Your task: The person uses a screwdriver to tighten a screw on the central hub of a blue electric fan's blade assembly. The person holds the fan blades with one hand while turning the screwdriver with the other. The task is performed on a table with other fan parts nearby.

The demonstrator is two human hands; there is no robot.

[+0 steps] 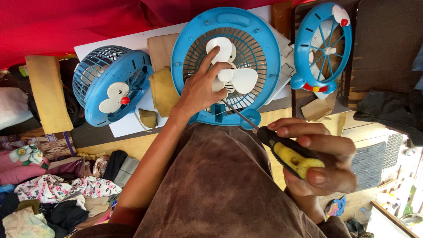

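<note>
Blue round fan housing (pixel 225 66) lies on the board before us, white blades (pixel 229 70) inside. Our left hand (pixel 200 90) rests open, fingers on the blades. Our right hand (pixel 324 161) grips a yellow-black screwdriver (pixel 286 152), tip at the housing's lower edge.

The left hand (pixel 200 90) lies on the white blades (pixel 231 72) of a round blue fan body (pixel 225 66), fingers spread over the hub. At five o'clock from it, the right hand (pixel 324 161) is closed around a screwdriver (pixel 288 154) with a black and yellow grip, its shaft touching the fan's lower rim. A caged blue fan (pixel 112 86) lies at nine o'clock, a blue front grille (pixel 322 46) at three o'clock, all on the desk (pixel 136 145).
</note>
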